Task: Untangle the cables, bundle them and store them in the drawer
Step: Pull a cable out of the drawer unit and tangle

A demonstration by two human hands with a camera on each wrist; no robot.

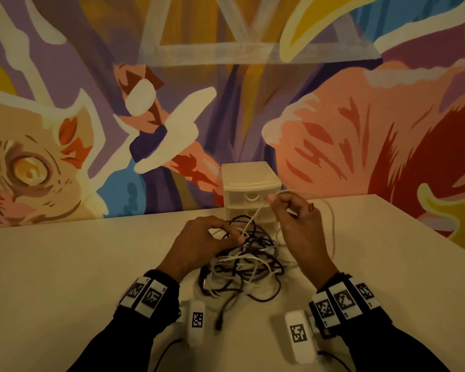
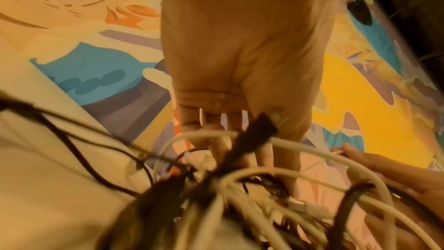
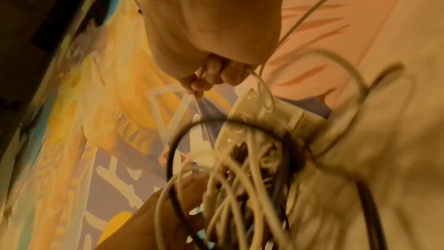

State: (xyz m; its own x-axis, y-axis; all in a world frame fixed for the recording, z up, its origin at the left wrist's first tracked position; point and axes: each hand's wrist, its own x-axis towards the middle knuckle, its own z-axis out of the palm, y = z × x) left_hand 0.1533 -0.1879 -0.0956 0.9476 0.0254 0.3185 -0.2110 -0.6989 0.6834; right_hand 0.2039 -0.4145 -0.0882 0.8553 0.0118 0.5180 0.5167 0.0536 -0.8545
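While the tangle of cables (image 1: pixel 242 261) lies on the worktop (image 1: pixel 65 264) between my wrists, my right hand (image 1: pixel 298 226) has its grip pinched on a white cable (image 1: pixel 255 216), thumb and fingertips curled round it above the pile. That strand runs down and to the left from the pinch into the far edge of the knot, so its long axis slants from far right to near left. My left hand (image 1: pixel 199 242) sits just left of where it dives in, fingers curled down onto the dark loops; I judge it is holding them, though the wrist view is too blurred to say which. It is the hand nearer the knot. More of the white cable loops out from the right hand and trails down the right side of the pile.

Straight beyond the tangle, against the painted wall (image 1: pixel 91 103), stands the small plastic drawer unit (image 1: pixel 250 183), drawers closed. To my eye the next pull goes up and right, away from the left hand. Dark cables cross over the white one and may snag.
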